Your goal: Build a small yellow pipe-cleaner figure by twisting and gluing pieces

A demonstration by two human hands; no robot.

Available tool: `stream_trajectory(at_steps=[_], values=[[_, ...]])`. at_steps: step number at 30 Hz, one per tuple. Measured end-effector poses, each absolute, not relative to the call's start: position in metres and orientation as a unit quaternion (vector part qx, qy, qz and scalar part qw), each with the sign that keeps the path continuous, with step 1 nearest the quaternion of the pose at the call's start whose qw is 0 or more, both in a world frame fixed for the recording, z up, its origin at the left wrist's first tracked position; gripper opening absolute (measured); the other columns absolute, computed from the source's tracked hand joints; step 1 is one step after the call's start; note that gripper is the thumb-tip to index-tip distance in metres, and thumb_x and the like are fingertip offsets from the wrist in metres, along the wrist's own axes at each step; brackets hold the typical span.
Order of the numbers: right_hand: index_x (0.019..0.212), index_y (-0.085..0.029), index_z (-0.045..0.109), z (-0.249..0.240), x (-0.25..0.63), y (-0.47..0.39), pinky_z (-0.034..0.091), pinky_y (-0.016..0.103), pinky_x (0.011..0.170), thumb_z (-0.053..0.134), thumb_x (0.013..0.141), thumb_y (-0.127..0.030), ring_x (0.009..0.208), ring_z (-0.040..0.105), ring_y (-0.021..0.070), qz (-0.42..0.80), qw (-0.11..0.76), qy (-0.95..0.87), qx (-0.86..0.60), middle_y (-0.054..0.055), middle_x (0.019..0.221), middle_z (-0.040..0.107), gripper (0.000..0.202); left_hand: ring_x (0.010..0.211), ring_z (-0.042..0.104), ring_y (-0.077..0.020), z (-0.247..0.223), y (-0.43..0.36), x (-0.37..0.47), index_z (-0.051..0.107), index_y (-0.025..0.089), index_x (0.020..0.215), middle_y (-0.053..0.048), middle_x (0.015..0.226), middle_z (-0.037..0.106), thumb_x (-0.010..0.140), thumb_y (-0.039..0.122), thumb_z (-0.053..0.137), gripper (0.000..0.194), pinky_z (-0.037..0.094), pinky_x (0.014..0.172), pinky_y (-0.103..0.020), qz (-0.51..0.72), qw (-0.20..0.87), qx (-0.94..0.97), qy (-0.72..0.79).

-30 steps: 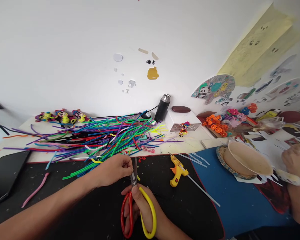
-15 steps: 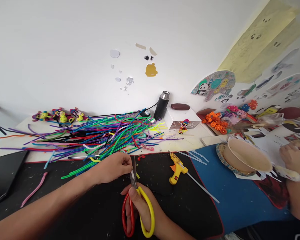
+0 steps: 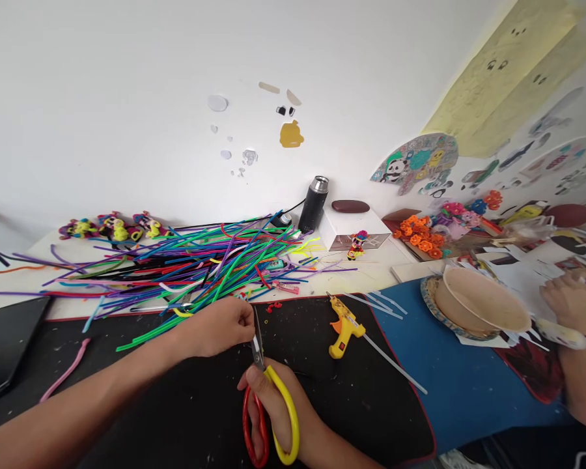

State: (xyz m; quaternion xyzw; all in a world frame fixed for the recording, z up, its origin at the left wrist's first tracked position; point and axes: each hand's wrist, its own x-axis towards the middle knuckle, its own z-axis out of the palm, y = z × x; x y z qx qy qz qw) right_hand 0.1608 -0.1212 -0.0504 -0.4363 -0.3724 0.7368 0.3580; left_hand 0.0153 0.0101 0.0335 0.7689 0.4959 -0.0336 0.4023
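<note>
While the right hand [image 3: 280, 405] clamps scissors [image 3: 258, 357], long axis and tips forward, the left hand [image 3: 227, 327], fingers pinched together.

No word, brand or number can be made out for certain. Print-like marks do show — small, blurred or both. The pink packet [image 3: 286, 287] on the tabletop [image 3: 371, 277] bears pale marks too small to read. Red, blocky marks stand on a pale cutout [image 3: 559, 160] on the right of the wall [image 3: 127, 117] — blurred past reading. The yellow glue gun [image 3: 344, 332] has a whitish patch along its body, its detail likewise illegible.
</note>
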Motion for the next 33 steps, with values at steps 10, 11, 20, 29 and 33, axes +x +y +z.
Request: stream_trajectory(at_steps=[10,11,20,29,33], values=[[0.095,-0.016,0.06,-0.052,0.159,-0.12,0.031,0.018,0.029,0.06,0.084,-0.083,0.027,0.046,0.0125,0.741,0.38,-0.333,-0.443,-0.007,0.042,0.05,0.068,0.065,0.056,-0.0195,0.044,0.002,0.028,0.058,0.024,0.067,0.0,0.071,0.067,0.079,0.024,0.059,0.012,0.033,0.059,-0.029,-0.056,0.298,0.796,0.524],[0.093,-0.016,0.06,-0.051,0.159,-0.119,0.031,0.018,0.028,0.061,0.083,-0.083,0.026,0.045,0.0125,0.741,0.384,-0.33,-0.441,-0.008,0.041,0.05,0.068,0.065,0.056,-0.0194,0.045,0.003,0.029,0.058,0.024,0.067,0.0,0.071,0.066,0.079,0.023,0.059,0.012,0.033,0.059,-0.03,-0.06,0.297,0.798,0.521],[0.081,-0.021,0.054,-0.045,0.163,-0.104,0.025,0.018,0.023,0.064,0.071,-0.092,0.022,0.034,0.0091,0.725,0.382,-0.299,-0.489,-0.011,0.037,0.041,0.073,0.052,0.05,-0.0174,0.046,0.026,0.052,0.059,0.023,0.062,0.001,0.059,0.061,0.072,0.02,0.061,0.01,0.029,0.052,-0.03,-0.054,0.331,0.806,0.487],[0.09,-0.019,0.059,-0.025,0.191,-0.095,0.028,0.018,0.027,0.058,0.079,-0.09,0.025,0.036,0.0081,0.693,0.392,-0.366,-0.482,-0.011,0.044,0.045,0.071,0.061,0.046,-0.0157,0.054,0.03,0.002,0.064,0.021,0.077,0.004,0.066,0.055,0.082,0.044,0.065,0.023,0.034,0.056,-0.026,0.129,0.456,0.743,0.473],[0.094,-0.021,0.063,-0.017,0.195,-0.108,0.032,0.02,0.032,0.059,0.084,-0.084,0.031,0.043,0.0118,0.681,0.236,-0.481,-0.499,-0.009,0.046,0.048,0.064,0.065,0.044,-0.0154,0.055,0.021,-0.028,0.066,0.02,0.077,0.003,0.07,0.054,0.08,0.05,0.072,0.032,0.034,0.059,-0.025,0.222,0.493,0.694,0.475]])
